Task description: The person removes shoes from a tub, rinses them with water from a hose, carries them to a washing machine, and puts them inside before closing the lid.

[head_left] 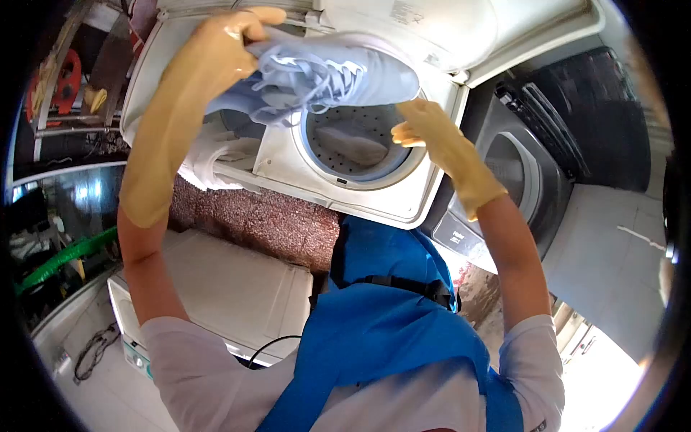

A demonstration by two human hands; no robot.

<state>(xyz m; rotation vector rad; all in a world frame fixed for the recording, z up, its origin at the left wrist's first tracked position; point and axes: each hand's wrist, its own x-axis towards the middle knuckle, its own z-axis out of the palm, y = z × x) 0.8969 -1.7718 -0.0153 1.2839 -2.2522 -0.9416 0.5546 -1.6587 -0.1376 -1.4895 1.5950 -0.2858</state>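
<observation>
My left hand (pixel 227 47), in a long yellow rubber glove, grips a pale blue lace-up sneaker (pixel 374 72) by its heel end. The sneaker is held sideways above a white washing machine (pixel 288 162), its loose laces hanging down. More pale blue material shows beneath it, and I cannot tell if that is a second shoe. Near the toe, my gloved right hand (pixel 432 133) is held over the tub's rim, fingers extended and holding nothing. Inside the round perforated tub (pixel 338 119) lies a pale, shoe-like item (pixel 353 149).
White cloth (pixel 216 155) hangs at the machine's left side. A dark washing machine (pixel 497 165) with its lid raised stands on the right. Behind my left arm is a beige appliance (pixel 230 281). The white machine's raised lid (pixel 461 29) is at the top.
</observation>
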